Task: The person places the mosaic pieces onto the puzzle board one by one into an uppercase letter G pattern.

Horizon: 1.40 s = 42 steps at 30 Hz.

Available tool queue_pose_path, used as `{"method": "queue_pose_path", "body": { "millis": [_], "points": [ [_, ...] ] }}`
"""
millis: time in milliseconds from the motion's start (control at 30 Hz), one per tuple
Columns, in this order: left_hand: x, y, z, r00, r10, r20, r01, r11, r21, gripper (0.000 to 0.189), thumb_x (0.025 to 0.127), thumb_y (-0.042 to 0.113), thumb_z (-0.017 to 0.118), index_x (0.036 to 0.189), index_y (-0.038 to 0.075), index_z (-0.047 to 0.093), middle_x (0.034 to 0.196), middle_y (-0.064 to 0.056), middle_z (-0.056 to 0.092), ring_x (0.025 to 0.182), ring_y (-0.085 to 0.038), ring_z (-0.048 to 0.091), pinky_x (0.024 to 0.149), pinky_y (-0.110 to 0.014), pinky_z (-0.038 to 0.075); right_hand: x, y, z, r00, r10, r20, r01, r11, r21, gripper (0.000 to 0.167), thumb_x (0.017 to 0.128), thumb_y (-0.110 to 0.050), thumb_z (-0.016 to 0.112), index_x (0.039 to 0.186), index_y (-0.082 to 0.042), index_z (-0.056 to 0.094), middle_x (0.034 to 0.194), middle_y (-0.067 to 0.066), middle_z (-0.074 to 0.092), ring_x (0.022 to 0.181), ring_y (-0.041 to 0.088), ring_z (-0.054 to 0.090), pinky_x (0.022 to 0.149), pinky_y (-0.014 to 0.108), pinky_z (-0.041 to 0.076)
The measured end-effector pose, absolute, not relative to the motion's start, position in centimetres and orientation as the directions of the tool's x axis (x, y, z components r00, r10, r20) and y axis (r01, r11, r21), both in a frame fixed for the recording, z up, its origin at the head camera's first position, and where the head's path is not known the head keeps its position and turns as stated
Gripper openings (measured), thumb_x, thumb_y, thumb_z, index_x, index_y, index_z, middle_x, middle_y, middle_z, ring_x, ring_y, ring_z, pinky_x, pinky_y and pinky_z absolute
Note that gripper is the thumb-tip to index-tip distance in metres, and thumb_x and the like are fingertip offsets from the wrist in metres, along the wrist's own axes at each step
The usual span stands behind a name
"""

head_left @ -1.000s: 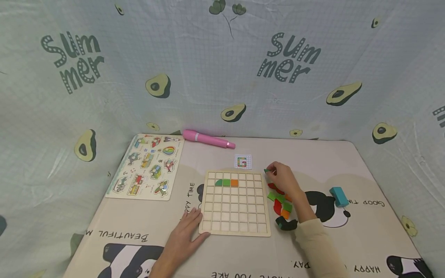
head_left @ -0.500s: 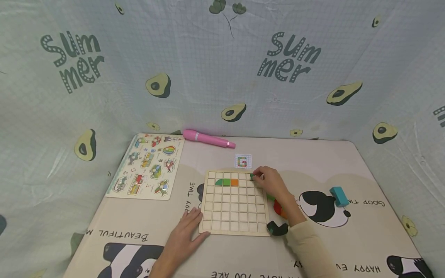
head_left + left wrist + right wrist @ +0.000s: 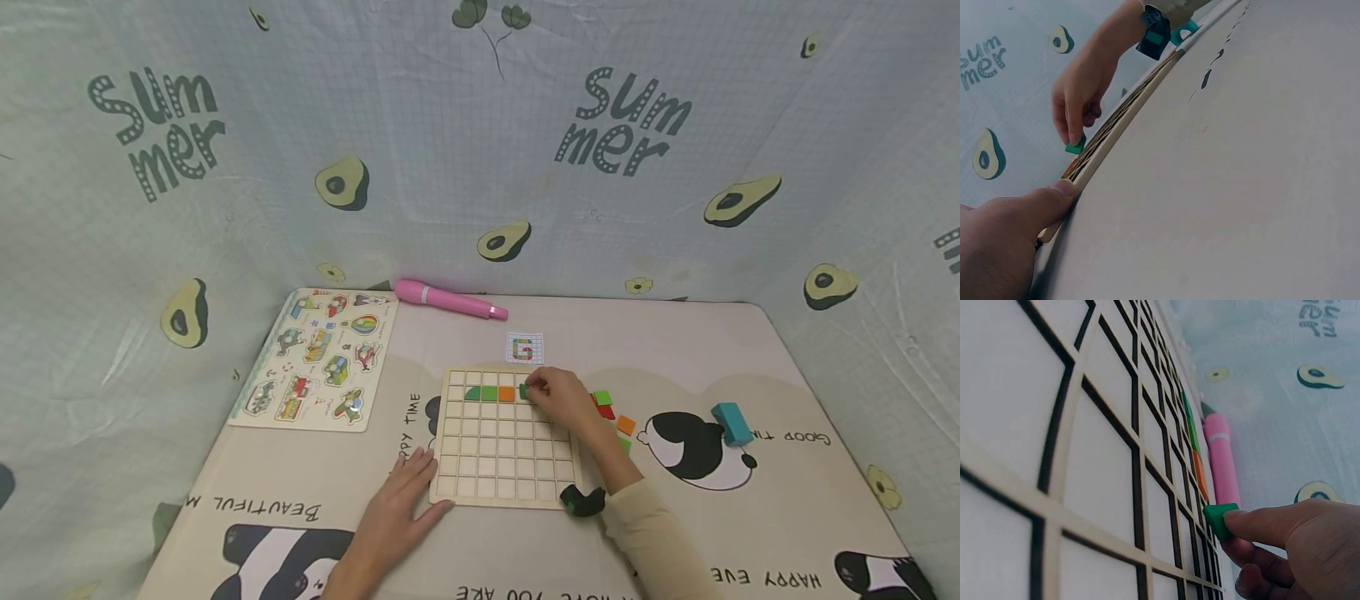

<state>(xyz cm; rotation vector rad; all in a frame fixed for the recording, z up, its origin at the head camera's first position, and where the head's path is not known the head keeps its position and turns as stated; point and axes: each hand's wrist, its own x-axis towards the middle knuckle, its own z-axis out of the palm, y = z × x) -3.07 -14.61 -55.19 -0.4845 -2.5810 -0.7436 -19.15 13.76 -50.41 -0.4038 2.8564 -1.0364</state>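
Note:
A wooden grid board point(image 3: 495, 454) lies on the table, with a green rounded piece point(image 3: 472, 394), a green square point(image 3: 489, 394) and an orange square point(image 3: 506, 394) side by side in its second row from the far edge. Between thumb and fingers my right hand point(image 3: 558, 396) pinches a dark green piece point(image 3: 1219, 520), just right of the orange square and over the board. My left hand point(image 3: 397, 504) rests at the board's near left corner with fingers straight, its thumb point(image 3: 1060, 187) touching the edge in the left wrist view.
Loose pieces, among them an orange square point(image 3: 626, 425), lie right of the board, partly behind my right arm. A small pattern card point(image 3: 524, 348) and a pink pen point(image 3: 450, 300) lie beyond it. A picture board point(image 3: 315, 358) is at left, a blue block point(image 3: 731, 425) at right.
My right hand has carried the dark green piece leftward from the loose pieces to over the board, beside the orange square. My left hand has stayed in place.

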Motion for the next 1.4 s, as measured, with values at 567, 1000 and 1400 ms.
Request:
{"method": "queue_pose_path", "body": {
  "millis": [567, 1000, 1400],
  "points": [
    [-3.0, -14.6, -55.4, -0.854, 0.213, 0.475, 0.432, 0.8, 0.417, 0.065, 0.072, 0.038, 0.088, 0.126, 0.005, 0.069, 0.135, -0.009, 0.067, 0.131, -0.027, 0.06, 0.125, -0.029, 0.029, -19.0, 13.1, -51.1, -0.952, -0.3, 0.059, -0.273, 0.749, -0.603, 0.012, 0.093, -0.016, 0.072, 0.097, -0.006, 0.077, 0.089, 0.002, 0.068, 0.077, 0.013, 0.056, 0.071, 0.027, 0.054],
    [-3.1, -14.6, -55.4, -0.853, 0.215, 0.476, 0.436, 0.795, 0.421, 0.066, 0.072, 0.037, 0.088, 0.126, 0.005, 0.069, 0.135, -0.009, 0.067, 0.131, -0.027, 0.059, 0.124, -0.032, 0.031, -19.1, 13.3, -51.5, -0.951, -0.299, 0.073, -0.279, 0.739, -0.613, 0.016, 0.094, -0.02, 0.071, 0.101, -0.007, 0.077, 0.089, 0.001, 0.067, 0.077, 0.012, 0.056, 0.069, 0.025, 0.054],
    [-3.0, -14.6, -55.2, -0.862, 0.211, 0.462, 0.423, 0.802, 0.422, 0.065, 0.073, 0.037, 0.088, 0.125, 0.005, 0.069, 0.135, -0.009, 0.067, 0.131, -0.026, 0.059, 0.125, -0.03, 0.031, -18.9, 14.7, -50.0, -0.969, -0.233, 0.087, -0.236, 0.75, -0.617, 0.024, 0.095, -0.022, 0.069, 0.11, -0.004, 0.072, 0.093, 0.006, 0.066, 0.08, 0.017, 0.057, 0.069, 0.028, 0.054]
  ]
}}
